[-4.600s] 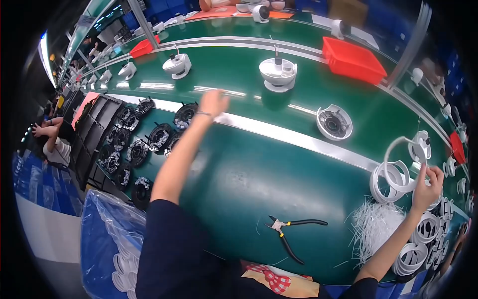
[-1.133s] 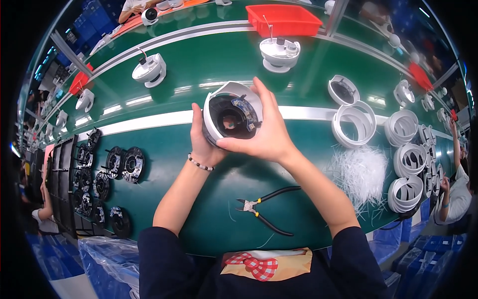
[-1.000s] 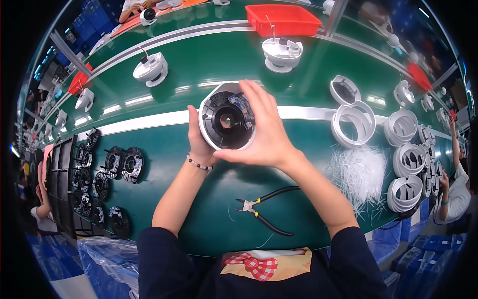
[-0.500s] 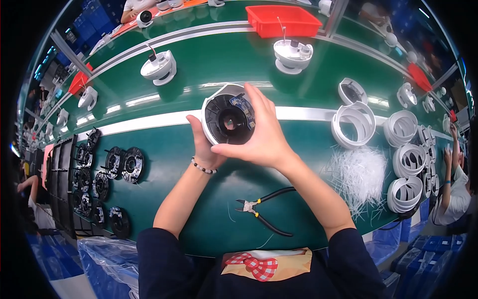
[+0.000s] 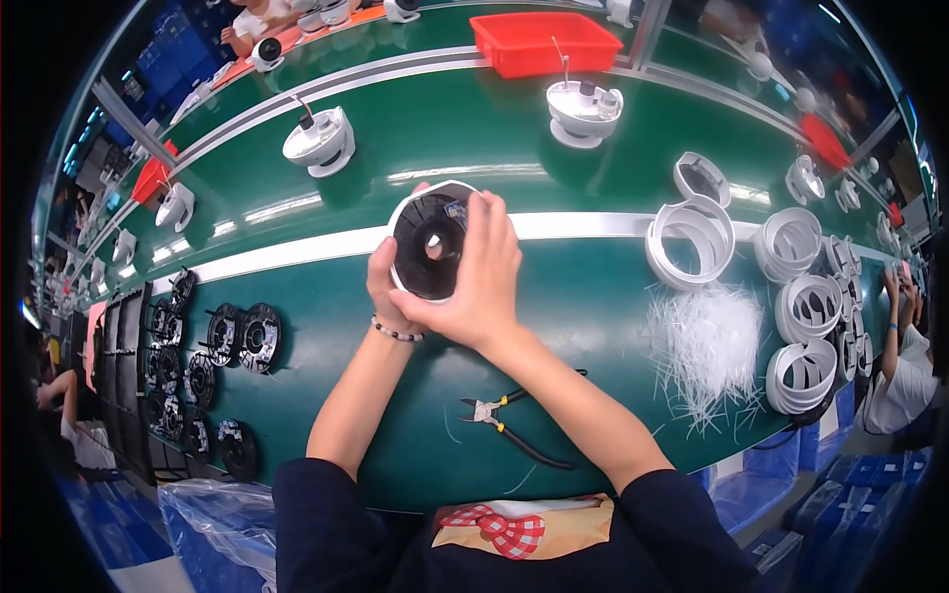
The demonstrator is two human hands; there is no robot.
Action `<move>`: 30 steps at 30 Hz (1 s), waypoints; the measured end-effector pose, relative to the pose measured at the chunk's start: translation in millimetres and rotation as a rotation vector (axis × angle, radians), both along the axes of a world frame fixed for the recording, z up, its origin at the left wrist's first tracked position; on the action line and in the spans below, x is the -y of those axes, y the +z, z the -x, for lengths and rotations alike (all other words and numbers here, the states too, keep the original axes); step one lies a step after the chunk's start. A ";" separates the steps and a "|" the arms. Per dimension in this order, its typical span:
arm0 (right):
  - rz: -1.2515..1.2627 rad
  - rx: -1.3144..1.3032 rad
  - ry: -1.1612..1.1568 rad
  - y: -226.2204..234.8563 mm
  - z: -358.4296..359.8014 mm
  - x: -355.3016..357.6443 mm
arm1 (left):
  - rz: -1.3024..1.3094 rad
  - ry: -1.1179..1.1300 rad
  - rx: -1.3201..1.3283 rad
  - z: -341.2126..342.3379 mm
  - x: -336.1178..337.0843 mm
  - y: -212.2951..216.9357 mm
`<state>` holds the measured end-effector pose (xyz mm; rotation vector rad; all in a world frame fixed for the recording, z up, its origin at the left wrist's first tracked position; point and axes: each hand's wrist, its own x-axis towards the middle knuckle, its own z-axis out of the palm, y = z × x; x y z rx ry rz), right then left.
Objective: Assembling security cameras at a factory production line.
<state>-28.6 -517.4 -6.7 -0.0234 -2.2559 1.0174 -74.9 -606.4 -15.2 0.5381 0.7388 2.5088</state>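
Above the near half of the green bench I hold a white round camera housing [image 5: 420,267] with a black ringed insert and a central lens opening. A piece of blue circuit board shows at its upper right. My left hand [image 5: 386,287] is closed round the housing's left side, its fingers mostly hidden behind. My right hand [image 5: 476,277] grips from the right, fingers over the rim and thumb across the lower edge. On the bench below lie diagonal cutters [image 5: 484,410] with black handles, jaws apart, partly under my right forearm.
Several black discs with circuit boards [image 5: 259,338] lie at left beside a black tray [image 5: 124,336]. At right are a heap of white plastic strips [image 5: 707,346] and stacked white rings [image 5: 692,242]. White camera units [image 5: 321,138] stand on the far strip near a red bin [image 5: 544,44].
Both hands and the housing have shifted slightly left and down. My right hand has moved further over the housing's face, covering more of the circuit board.
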 end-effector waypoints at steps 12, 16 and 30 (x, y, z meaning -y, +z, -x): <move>-0.487 0.734 0.422 1.1 -145.7 -72.3 | 0.395 0.670 0.322 179.2 -37.0 -79.6; -0.476 0.750 0.367 -12.0 -174.5 -70.8 | 1.336 1.235 -0.425 222.9 -35.1 -58.1; -0.317 0.163 -0.011 53.6 -166.7 -171.7 | 0.447 -0.013 0.040 146.5 -283.0 -36.7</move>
